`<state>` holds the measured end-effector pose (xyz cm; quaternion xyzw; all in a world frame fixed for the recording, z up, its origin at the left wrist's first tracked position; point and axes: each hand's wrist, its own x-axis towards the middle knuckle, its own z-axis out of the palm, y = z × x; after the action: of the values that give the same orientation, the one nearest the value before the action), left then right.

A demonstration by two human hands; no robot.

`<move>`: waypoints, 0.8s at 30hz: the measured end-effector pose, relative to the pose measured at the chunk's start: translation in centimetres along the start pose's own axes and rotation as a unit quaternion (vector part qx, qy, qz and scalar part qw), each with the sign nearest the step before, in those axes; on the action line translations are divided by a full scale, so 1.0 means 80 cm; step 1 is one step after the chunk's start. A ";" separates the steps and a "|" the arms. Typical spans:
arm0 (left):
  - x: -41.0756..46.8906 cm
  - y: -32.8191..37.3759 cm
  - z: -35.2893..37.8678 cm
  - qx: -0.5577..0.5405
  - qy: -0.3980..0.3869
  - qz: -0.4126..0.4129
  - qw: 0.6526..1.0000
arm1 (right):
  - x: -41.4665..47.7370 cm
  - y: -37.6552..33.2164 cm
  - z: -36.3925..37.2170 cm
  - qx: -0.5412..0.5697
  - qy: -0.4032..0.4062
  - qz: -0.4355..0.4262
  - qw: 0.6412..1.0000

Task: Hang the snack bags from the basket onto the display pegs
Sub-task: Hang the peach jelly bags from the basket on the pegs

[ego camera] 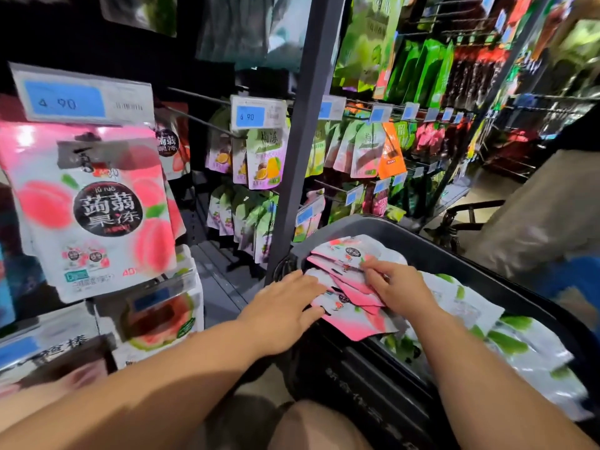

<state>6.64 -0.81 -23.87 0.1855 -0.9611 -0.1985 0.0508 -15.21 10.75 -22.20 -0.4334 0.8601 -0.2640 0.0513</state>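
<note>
Between the left hand (285, 306) and the right hand (396, 287), inside the dark basket (454, 254), lies a loose fan of pink peach jelly bags (354, 290). The left hand is laid flat, fingers nearly straight, pressing against the fan's left edge. The right hand rests on top with fingers bent over the bags; its thumb is hidden, so I cannot tell whether it truly grips them.

The bags look slick and overlap at different angles. If the bunch is lifted on a weak hold, the lower ones would likely slide out, back into the basket or over the rim under the left hand. Skewed bags would also leave their tops out of line, which should make threading several onto one peg awkward. Past the right hand, deeper in the basket, lie white-and-green bags (506, 342), seemingly another flavour; one caught up by mistake could end on the wrong peg.

Each bag is a flat, glossy pouch, white shading into pink, with a dark round label. They appear to match the hanging peach bag (94, 209) up and well to the left of the left hand, under a blue price tag (65, 99) reading 4.90. Any hang holes are too blurred to make out.
</note>
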 end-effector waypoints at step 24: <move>0.012 -0.011 0.007 -0.104 0.019 -0.030 0.994 | -0.006 -0.066 -0.029 0.334 0.331 -0.037 0.882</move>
<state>5.93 -1.71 -24.68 0.2119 -0.9281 -0.2950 0.0817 -11.89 9.53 -17.63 -0.3091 0.6715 -0.6652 -0.1049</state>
